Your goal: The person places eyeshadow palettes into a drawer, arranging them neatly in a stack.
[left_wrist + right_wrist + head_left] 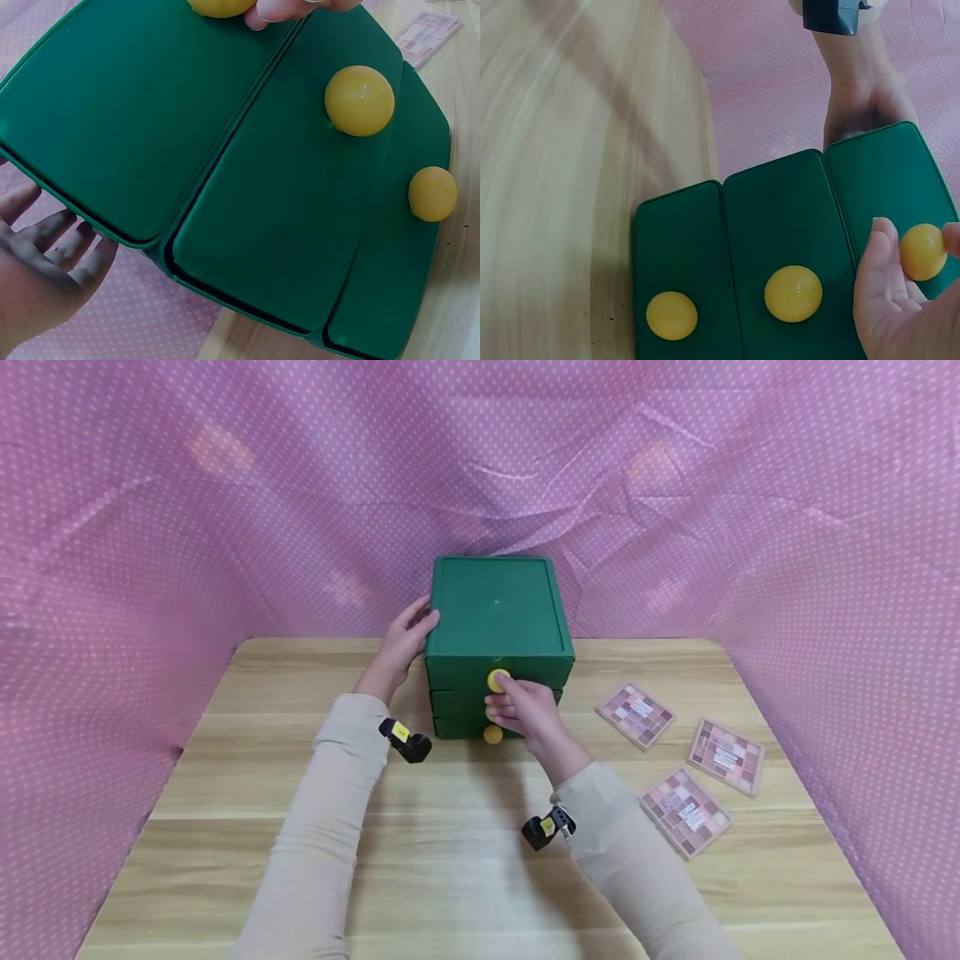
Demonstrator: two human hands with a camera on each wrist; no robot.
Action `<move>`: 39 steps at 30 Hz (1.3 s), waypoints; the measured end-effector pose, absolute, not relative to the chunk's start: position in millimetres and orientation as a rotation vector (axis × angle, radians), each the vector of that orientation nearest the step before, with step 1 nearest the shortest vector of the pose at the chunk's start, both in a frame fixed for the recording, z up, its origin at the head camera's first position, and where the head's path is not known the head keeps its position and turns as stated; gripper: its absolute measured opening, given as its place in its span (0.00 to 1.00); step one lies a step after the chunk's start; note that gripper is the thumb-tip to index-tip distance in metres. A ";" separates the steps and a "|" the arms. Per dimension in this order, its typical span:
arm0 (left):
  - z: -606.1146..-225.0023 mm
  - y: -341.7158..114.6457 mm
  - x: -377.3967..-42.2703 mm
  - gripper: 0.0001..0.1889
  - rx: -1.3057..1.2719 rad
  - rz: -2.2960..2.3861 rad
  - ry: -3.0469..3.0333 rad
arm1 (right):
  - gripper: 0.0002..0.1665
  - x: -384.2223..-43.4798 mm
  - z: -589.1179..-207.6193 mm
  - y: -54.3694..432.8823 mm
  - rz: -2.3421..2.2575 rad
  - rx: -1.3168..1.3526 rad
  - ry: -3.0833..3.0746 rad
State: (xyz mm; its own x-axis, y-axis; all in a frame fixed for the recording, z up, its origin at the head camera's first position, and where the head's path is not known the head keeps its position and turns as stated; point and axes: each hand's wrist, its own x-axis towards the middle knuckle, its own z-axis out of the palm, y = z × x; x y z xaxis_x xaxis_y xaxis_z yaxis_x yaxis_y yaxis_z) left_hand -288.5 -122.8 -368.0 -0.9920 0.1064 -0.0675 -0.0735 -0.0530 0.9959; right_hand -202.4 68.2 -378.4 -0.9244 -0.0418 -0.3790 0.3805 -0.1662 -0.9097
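A green three-drawer box [495,606] stands at the back of the table, with a round yellow knob on each drawer. My left hand [397,647] rests against its left side near the top, fingers extended along the wall. In front, my right hand [534,712] pinches the top drawer's knob [922,252] between thumb and fingers. Below that sit the middle knob [359,100] and the bottom knob [492,735], neither of them held. All three drawer fronts lie roughly flush with one another.
To the right of the box lie three flat pink palettes with coloured squares: one nearest the box [636,715], one farther right [726,756] and one closer to me [686,812]. Pink dotted cloth [480,468] hangs behind and beside the wooden table [450,860].
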 end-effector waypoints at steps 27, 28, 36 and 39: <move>-371.1 -123.9 -293.4 0.27 0.019 2.183 2.066 | 0.19 -160.2 -383.5 59.6 -2.215 0.434 1.814; -371.0 -124.0 -293.8 0.27 0.022 2.185 2.066 | 0.19 -158.3 -383.8 59.7 -2.220 0.428 1.813; -371.1 -123.6 -295.9 0.27 0.033 2.204 2.050 | 0.18 -144.2 -386.7 61.5 -2.243 0.389 1.801; -371.1 -123.3 -296.1 0.27 0.037 2.208 2.046 | 0.19 -140.6 -387.6 61.9 -2.248 0.392 1.791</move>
